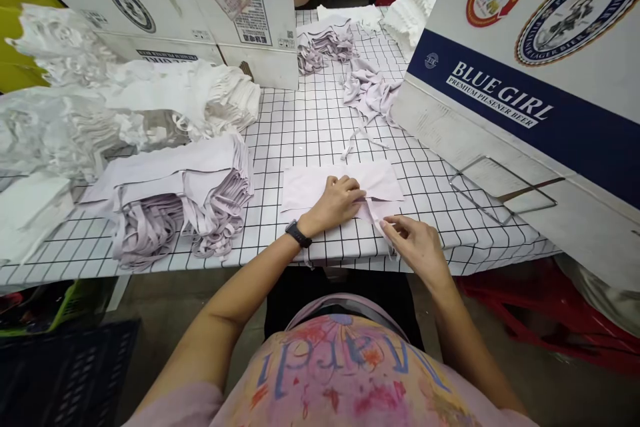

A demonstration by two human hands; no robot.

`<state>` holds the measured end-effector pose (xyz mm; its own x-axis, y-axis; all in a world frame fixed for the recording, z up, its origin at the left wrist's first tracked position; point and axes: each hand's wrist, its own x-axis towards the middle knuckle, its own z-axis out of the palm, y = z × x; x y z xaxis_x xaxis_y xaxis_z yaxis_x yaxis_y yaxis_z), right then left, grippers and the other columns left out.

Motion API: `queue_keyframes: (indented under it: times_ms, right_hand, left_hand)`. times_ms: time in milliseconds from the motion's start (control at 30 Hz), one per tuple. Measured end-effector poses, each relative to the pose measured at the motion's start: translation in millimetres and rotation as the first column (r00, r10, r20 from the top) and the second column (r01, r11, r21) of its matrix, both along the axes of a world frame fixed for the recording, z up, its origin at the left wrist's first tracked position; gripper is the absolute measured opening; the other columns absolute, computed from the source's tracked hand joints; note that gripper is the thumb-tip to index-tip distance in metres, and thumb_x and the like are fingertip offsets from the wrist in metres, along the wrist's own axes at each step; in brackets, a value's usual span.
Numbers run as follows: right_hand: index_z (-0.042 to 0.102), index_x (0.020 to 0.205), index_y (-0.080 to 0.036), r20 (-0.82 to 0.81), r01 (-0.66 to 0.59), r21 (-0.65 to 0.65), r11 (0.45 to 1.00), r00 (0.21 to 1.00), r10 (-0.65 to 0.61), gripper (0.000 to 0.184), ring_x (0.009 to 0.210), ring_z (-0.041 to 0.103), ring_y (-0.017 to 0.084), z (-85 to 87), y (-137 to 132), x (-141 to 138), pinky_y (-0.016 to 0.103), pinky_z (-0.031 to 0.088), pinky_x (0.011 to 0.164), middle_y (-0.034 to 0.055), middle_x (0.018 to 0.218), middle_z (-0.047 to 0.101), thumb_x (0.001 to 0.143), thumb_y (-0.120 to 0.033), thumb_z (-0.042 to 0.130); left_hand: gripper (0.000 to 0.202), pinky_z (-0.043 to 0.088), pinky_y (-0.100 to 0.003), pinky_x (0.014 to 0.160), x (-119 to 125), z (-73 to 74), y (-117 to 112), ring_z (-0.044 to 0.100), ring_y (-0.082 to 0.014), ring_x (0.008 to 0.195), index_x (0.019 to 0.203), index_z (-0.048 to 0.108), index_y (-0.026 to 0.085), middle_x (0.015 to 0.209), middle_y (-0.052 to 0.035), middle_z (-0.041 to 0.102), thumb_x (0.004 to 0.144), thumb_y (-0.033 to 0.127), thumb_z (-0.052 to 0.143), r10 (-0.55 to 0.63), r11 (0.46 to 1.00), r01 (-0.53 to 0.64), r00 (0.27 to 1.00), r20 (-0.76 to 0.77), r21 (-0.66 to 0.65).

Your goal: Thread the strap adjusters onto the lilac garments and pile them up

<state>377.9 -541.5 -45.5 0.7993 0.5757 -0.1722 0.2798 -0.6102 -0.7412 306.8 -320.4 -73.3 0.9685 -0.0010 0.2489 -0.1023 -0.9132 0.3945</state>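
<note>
A flat pale pink fabric piece [380, 180] lies on the checked tablecloth [310, 127] in front of me. My left hand [337, 201], with a black wristband, presses down on the fabric's near edge, fingers bent and close together. My right hand [413, 240] pinches a thin strap [376, 215] that hangs from the fabric's lower right corner near the table's front edge.
A stack of pink fabric pieces with straps [190, 197] lies at the left, white piles [125, 100] behind it. More pink pieces [367, 90] lie farther back. Blue Girl beer cartons [525, 87] stand right and back left [165, 7]. A wire frame [503, 190] lies at the right. People sit at the far side.
</note>
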Motion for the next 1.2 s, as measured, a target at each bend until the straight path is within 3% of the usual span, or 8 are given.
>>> queue_keyframes:
  times_ms: [67,167,333,467,733,867,1033,1200]
  right_hand:
    - [0.08,0.101,-0.02,0.059,0.006,-0.034,0.999,0.998,-0.004,0.042,0.066,0.066,0.019,5.8,-15,-9,0.031,0.047,0.069,0.0033,0.075,0.076,0.089,-0.057,0.062]
    - [0.079,0.094,-0.021,0.066,-0.003,-0.02,1.0,0.998,0.004,0.041,0.064,0.064,0.018,7.1,-23,-20,0.03,0.046,0.066,0.0025,0.074,0.074,0.091,-0.056,0.059]
    - [0.073,0.093,-0.019,0.282,0.024,0.0,1.0,0.959,-0.023,0.033,0.071,0.062,0.02,-9.0,-13,-24,0.034,0.046,0.072,0.0066,0.089,0.071,0.091,-0.047,0.057]
    - [0.068,0.086,-0.021,0.311,-0.08,-0.121,0.989,0.944,0.114,0.022,0.076,0.06,0.021,-20.9,-20,-20,0.035,0.045,0.07,0.0079,0.094,0.064,0.09,-0.04,0.057]
    - [0.064,0.092,-0.021,0.335,-0.069,-0.034,0.997,0.939,0.076,0.026,0.077,0.059,0.022,-27.3,-42,-20,0.037,0.047,0.075,0.0075,0.094,0.064,0.092,-0.048,0.061]
    - [0.06,0.085,-0.022,0.333,-0.146,-0.072,0.987,0.929,0.161,0.016,0.077,0.058,0.021,-29.5,-47,-24,0.036,0.045,0.075,0.0052,0.089,0.06,0.093,-0.036,0.059]
    - [0.057,0.087,-0.022,0.461,-0.148,-0.037,0.988,0.875,0.148,0.003,0.082,0.057,0.022,-26.4,-59,-30,0.036,0.044,0.078,0.0045,0.09,0.058,0.09,-0.022,0.056]
    - [0.059,0.092,-0.021,0.552,-0.174,-0.016,0.985,0.819,0.154,0.006,0.087,0.061,0.024,-25.1,-63,-35,0.037,0.044,0.081,0.0062,0.095,0.062,0.092,-0.018,0.055]
  left_hand:
    - [0.026,0.036,-0.042,0.095,-14,1.8,8,0.058,-0.0236,0.11,0.123,0.067,0.021,0.119,-0.0079,0.067,0.098,0.022,0.059,0.045,0.998,-0.044,0.999,0.018,-0.042]
    - [0.024,0.039,-0.041,0.091,-31,0.9,18,0.059,-0.0237,0.107,0.118,0.07,0.02,0.116,-0.0074,0.069,0.096,0.02,0.06,0.108,0.992,-0.108,0.994,-0.009,-0.07]
    - [0.02,0.041,-0.04,0.091,-48,-3.1,20,0.059,-0.0229,0.107,0.113,0.071,0.019,0.114,-0.007,0.068,0.097,0.019,0.058,0.089,0.993,-0.091,0.996,-0.026,-0.069]
    - [0.02,0.042,-0.042,0.092,-56,-1.4,18,0.059,-0.0234,0.106,0.109,0.072,0.019,0.114,-0.0083,0.068,0.1,0.021,0.054,0.088,0.995,-0.089,0.996,-0.024,-0.047]
    - [0.029,0.038,-0.043,0.096,-28,5.0,-5,0.053,-0.0265,0.12,0.126,0.063,0.018,0.134,-0.0118,0.063,0.105,0.018,0.043,-0.038,0.992,0.039,0.999,-0.01,0.12]
    - [0.032,0.035,-0.043,0.096,-12,3.6,-19,0.053,-0.0268,0.118,0.121,0.065,0.017,0.131,-0.0117,0.065,0.103,0.012,0.039,-0.102,0.975,0.111,0.993,-0.057,0.193]
    - [0.038,0.034,-0.043,0.097,-15,0.1,-23,0.053,-0.0268,0.12,0.128,0.061,0.017,0.136,-0.0122,0.063,0.1,0.008,0.038,-0.102,0.978,0.113,0.992,-0.072,0.177]
    - [0.05,0.033,-0.049,0.102,-24,0.2,-21,0.05,-0.0296,0.127,0.14,0.054,0.02,0.145,-0.0109,0.059,0.094,0.004,0.042,-0.099,0.971,0.117,0.991,-0.093,0.209]
